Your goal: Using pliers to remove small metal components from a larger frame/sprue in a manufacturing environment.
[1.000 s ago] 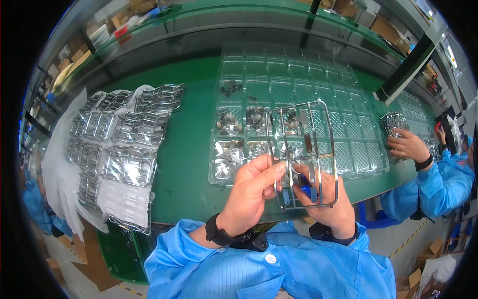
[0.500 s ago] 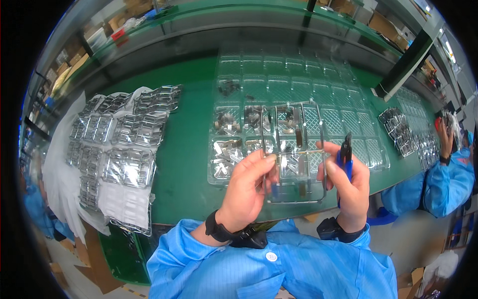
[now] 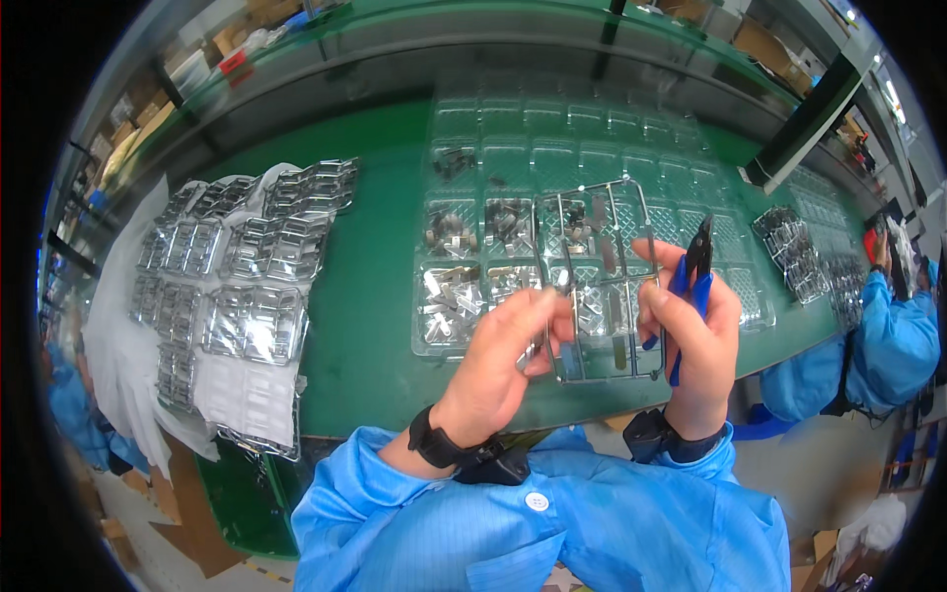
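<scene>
A shiny rectangular sprue frame (image 3: 627,278) with thin crossbars and a few flat strips on them is held up, slightly tilted, over the tray. My left hand (image 3: 498,355) pinches its left side, fingers closed. Below those fingers a small shiny piece (image 3: 527,357) shows, partly hidden by the hand. On the other side, my right hand (image 3: 698,340) grips the frame's right edge between thumb and forefinger. That same hand also carries blue-handled nippers (image 3: 701,259), their dark jaws pointing up, away from the frame.
Beneath the frame lies a clear compartment tray (image 3: 592,163), several compartments holding small metallic pieces (image 3: 449,301). Stacked shiny sprue frames (image 3: 254,326) sit at left on white wrapping (image 3: 128,335). At right, more frames (image 3: 789,255) lie near a person in a blue sleeve (image 3: 896,326).
The sprue frame has shifted up and to the right and tilted. In my right hand the nippers have swung up, showing more of their jaws. A shiny piece now shows under my left fingers.
</scene>
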{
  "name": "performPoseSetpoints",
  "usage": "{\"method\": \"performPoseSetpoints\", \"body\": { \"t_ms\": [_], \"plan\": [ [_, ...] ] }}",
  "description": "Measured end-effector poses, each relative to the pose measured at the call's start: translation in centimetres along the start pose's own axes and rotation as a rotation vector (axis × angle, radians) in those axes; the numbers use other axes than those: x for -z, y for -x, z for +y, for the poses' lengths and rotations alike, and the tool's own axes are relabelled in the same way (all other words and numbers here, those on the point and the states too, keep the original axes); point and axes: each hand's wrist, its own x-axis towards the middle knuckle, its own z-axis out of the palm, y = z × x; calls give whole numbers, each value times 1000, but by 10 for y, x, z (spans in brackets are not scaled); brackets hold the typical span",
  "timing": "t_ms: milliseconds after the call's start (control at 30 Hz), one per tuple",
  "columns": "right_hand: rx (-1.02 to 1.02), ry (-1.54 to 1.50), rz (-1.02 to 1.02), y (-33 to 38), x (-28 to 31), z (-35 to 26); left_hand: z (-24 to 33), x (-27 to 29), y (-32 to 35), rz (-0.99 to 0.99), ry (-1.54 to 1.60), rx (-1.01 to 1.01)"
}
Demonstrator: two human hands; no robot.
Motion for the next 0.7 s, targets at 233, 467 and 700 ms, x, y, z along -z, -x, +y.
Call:
{"method": "performPoseSetpoints", "body": {
  "t_ms": [233, 467, 700],
  "plan": [
    [3, -1, 40, -7, 2, 2, -2, -1, 8, -31, -126, -37],
    [307, 943, -226, 21, 19, 25, 9, -2, 10, 64, 62, -55],
    [389, 949, -415, 26, 3, 30, 8, -5, 12, 51, 35, -66]
  ]
}}
